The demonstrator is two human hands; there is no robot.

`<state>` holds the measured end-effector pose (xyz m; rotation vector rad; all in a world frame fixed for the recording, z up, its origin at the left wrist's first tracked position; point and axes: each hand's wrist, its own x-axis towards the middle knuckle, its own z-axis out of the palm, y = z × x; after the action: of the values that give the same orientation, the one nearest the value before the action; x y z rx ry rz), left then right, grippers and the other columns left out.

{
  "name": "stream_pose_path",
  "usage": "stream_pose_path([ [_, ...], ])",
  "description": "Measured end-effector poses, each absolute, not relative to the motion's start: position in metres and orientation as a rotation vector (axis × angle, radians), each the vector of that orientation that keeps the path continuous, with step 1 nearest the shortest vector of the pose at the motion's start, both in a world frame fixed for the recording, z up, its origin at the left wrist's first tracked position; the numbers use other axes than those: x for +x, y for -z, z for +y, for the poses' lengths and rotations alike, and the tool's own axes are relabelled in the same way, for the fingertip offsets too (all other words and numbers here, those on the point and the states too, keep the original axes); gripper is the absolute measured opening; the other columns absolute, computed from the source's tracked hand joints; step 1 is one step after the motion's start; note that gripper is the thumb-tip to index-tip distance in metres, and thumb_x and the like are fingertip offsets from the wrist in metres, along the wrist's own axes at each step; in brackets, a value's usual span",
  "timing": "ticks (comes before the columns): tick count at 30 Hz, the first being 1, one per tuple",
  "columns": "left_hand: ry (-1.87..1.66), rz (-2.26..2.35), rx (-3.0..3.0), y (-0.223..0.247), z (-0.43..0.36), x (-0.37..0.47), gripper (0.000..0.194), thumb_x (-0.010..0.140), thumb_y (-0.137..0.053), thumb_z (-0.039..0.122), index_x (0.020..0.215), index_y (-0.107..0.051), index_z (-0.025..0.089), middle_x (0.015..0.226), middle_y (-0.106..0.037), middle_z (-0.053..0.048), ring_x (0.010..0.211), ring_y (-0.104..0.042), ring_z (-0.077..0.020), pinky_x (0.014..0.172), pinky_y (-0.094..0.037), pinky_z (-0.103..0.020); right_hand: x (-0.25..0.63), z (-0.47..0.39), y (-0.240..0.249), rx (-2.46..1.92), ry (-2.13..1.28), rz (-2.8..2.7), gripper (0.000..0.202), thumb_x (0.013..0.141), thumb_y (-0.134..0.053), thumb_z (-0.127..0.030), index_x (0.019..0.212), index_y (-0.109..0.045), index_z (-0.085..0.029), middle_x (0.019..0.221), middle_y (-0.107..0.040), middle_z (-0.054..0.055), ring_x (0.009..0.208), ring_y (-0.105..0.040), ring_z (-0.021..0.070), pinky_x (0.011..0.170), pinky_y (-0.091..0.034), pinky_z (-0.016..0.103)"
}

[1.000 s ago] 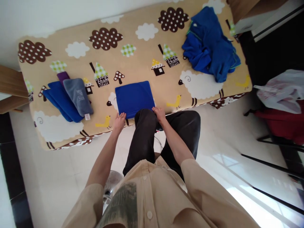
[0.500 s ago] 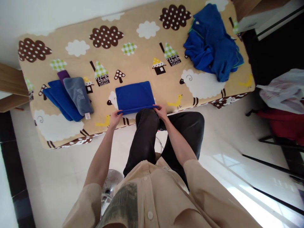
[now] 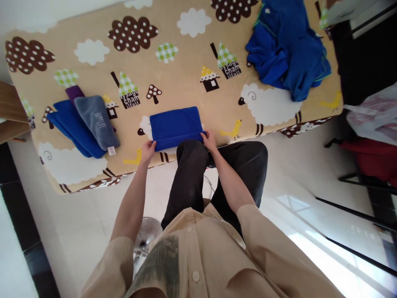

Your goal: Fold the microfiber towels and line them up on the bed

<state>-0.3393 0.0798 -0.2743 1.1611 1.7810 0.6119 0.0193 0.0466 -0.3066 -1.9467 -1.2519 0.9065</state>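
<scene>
A blue towel [image 3: 176, 120] lies flat as a rectangle at the bed's front edge, its near side folded over in a strip. My left hand [image 3: 148, 150] pinches the left end of that strip. At the other end, my right hand [image 3: 209, 140] grips the right corner of the fold. Part of the towel's near edge is hidden by my knee. To the left lie a folded grey towel [image 3: 98, 122] with pale lettering, folded blue towels [image 3: 72, 130] and a purple one [image 3: 73, 93] partly under the grey.
A crumpled heap of blue cloth [image 3: 288, 49] sits at the right end of the patterned bedsheet [image 3: 182, 82]. A white plastic bag [image 3: 372, 114] and red cloth [image 3: 369, 161] are by a black frame on the right. Below me is a metal stool [image 3: 147, 234].
The towel's near edge has been folded further over, so the folded strip is wider and flatter. My view has shifted slightly closer to the bed.
</scene>
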Motion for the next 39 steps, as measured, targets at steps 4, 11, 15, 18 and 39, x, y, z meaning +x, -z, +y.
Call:
stream_pose_path([
  [4, -0.541, 1.876, 1.214, 0.276, 0.071, -0.343, 0.033, 0.087, -0.062, 0.041, 0.103, -0.070, 0.014, 0.094, -0.075, -0.011, 0.090, -0.070, -0.0226, 0.081, -0.053, -0.031, 0.018, 0.044, 0.303, -2.051, -0.941, -1.165, 0.033, 0.096, -0.062, -0.042, 0.113, -0.072, -0.016, 0.107, -0.078, 0.013, 0.100, -0.075, 0.0253, 0.096, -0.058, 0.043],
  [11, -0.503, 1.902, 1.282, 0.285, 0.067, -0.345, 0.036, 0.086, -0.064, 0.047, 0.102, -0.072, 0.016, 0.094, -0.074, -0.010, 0.088, -0.070, -0.0242, 0.082, -0.053, -0.034, 0.021, 0.036, 0.308, -2.032, -0.952, -1.103, 0.037, 0.091, -0.066, -0.048, 0.108, -0.074, -0.016, 0.101, -0.079, 0.013, 0.095, -0.076, 0.0246, 0.096, -0.058, 0.044],
  [15, -0.479, 1.896, 1.287, 0.288, 0.069, -0.344, 0.036, 0.086, -0.064, 0.048, 0.102, -0.071, 0.016, 0.098, -0.074, -0.012, 0.090, -0.070, -0.0242, 0.084, -0.052, -0.034, 0.022, 0.033, 0.308, -2.056, -0.960, -1.082, 0.035, 0.091, -0.068, -0.043, 0.110, -0.074, -0.014, 0.104, -0.079, 0.015, 0.096, -0.076, 0.0249, 0.094, -0.059, 0.042],
  [18, -0.467, 1.923, 1.307, 0.288, 0.070, -0.342, 0.036, 0.087, -0.062, 0.048, 0.102, -0.070, 0.016, 0.096, -0.074, -0.012, 0.088, -0.069, -0.0242, 0.084, -0.052, -0.034, 0.021, 0.035, 0.305, -2.102, -0.945, -1.104, 0.032, 0.091, -0.069, -0.039, 0.111, -0.074, -0.014, 0.105, -0.078, 0.015, 0.097, -0.076, 0.0251, 0.095, -0.058, 0.042],
  [39, -0.401, 2.020, 1.399, 0.258, 0.057, -0.323, 0.031, 0.087, -0.063, 0.035, 0.109, -0.066, 0.013, 0.101, -0.072, -0.015, 0.091, -0.070, -0.0264, 0.091, -0.054, -0.040, 0.012, 0.028, 0.263, -2.204, -0.889, -1.249, 0.035, 0.094, -0.064, -0.029, 0.124, -0.068, -0.013, 0.113, -0.075, 0.014, 0.103, -0.072, 0.0253, 0.099, -0.055, 0.041],
])
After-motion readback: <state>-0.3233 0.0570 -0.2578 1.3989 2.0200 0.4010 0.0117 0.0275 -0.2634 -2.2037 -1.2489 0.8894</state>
